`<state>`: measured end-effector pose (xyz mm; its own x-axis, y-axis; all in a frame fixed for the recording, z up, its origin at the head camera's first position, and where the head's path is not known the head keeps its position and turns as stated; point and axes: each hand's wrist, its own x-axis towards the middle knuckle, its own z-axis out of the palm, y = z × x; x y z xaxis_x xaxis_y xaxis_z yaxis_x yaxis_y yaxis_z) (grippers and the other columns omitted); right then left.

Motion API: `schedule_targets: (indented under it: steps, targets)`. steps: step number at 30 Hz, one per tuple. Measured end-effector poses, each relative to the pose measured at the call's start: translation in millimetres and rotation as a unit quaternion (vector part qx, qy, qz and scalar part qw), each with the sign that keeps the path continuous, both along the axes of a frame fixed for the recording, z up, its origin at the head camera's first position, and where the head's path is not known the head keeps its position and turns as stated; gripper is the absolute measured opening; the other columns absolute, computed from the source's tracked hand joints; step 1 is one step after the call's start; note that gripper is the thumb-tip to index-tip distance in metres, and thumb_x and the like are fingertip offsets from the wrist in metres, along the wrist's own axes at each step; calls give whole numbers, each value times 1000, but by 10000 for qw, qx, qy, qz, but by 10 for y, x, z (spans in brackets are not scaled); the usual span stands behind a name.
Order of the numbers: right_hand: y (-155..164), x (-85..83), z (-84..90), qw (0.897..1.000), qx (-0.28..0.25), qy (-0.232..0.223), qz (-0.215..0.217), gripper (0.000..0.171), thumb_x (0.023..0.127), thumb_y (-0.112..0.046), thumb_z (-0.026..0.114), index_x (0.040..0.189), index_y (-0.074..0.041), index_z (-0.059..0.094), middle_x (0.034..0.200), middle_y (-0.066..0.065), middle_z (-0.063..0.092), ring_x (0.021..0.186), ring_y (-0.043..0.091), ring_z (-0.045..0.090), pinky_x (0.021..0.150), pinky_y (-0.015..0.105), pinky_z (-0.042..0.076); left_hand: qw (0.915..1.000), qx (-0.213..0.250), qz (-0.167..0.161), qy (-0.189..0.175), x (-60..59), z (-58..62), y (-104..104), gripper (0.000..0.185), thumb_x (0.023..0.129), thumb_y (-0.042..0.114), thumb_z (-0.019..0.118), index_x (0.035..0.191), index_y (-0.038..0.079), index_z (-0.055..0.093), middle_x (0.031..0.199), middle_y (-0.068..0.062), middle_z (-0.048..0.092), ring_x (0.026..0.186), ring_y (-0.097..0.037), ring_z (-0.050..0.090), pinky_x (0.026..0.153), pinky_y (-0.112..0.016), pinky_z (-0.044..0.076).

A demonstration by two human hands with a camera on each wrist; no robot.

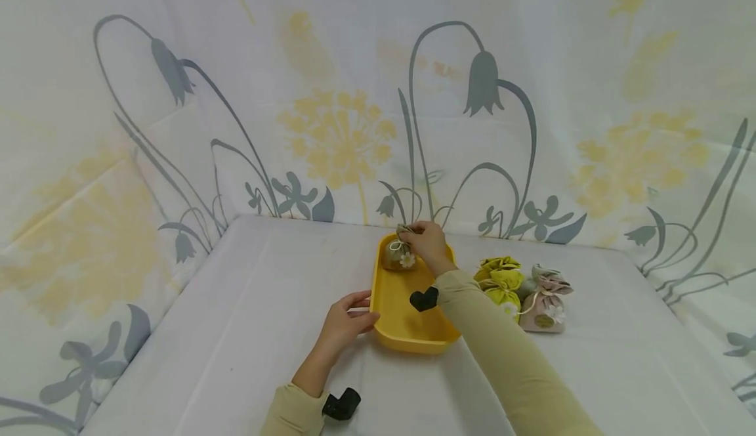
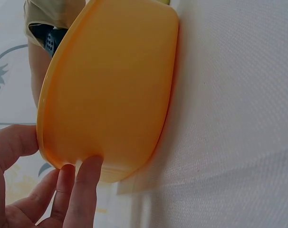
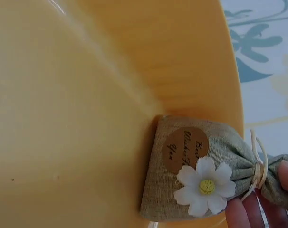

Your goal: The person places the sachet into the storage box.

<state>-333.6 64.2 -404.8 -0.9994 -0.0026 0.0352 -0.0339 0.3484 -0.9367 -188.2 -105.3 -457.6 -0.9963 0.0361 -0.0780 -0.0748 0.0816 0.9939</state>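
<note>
Pointing upward, long axis upright: pouch [image 3: 189,164] | right fingers [image 3: 236,214] pinch it | left fingers [image 2: 87,183] extended

Behind the white-covered desk [image 1: 236,305] hangs pale fabric [image 1: 366,62], also flanking the desk's left and right sides. Above the desk's back edge it bears grey drooping bellflowers [image 1: 483,81] and round yellow blooms [image 1: 338,135]. The light is soft.

Pouch [image 1: 397,257] inside tray [image 1: 392,305], other pouches [image 1: 540,310] to its right.
</note>
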Motion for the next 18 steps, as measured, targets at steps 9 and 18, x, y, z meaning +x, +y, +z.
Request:
schedule_targets:
  steps: [9, 18]
  targets:
    - [119, 19, 64, 9993, 22, -21, 361, 29, 82, -8, 71, 109, 3, 64, 104, 17, 61, 93, 30, 58, 78, 35, 53, 9999, 47, 24, -95, 9, 9, 23, 50, 82, 7, 69, 128, -3, 52, 113, -19, 55, 94, -24, 61, 73, -31, 56]
    - [209, 122, 166, 9971, 571, 317, 381, 29, 80, -10, 73, 106, 1, 66, 98, 14, 64, 90, 30, 60, 75, 34, 54, 10000, 47, 37, -25, 20, 19, 11, 50, 83, 6, 68, 128, -4, 51, 114, -19, 55, 94, -24, 61, 73, -31, 56]
